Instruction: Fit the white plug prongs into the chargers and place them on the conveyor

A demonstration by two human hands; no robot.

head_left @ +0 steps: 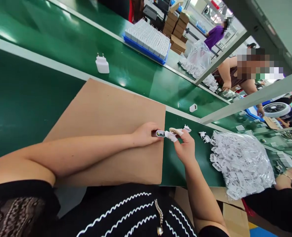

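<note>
My left hand (144, 134) is closed around a white charger housing (160, 133) above the right edge of the cardboard sheet (111, 115). The housing's open end faces right, and a green circuit board shows inside. My right hand (186, 146) wears white finger covers on its thumb and fingers. Its thumb tip is at the housing's open end, with the fingers bent close by; whatever lies between them is hidden. Just beyond the right hand, a white plug cap with pins (187, 128) lies on the green bench.
A clear bag of white plug caps (245, 164) stands to the right, with loose caps (206, 139) beside it. On the green belt are a finished-looking charger (102, 64) and a small housing (193, 107). A blue tray (146, 49) carries many chargers. Co-workers sit across and at right.
</note>
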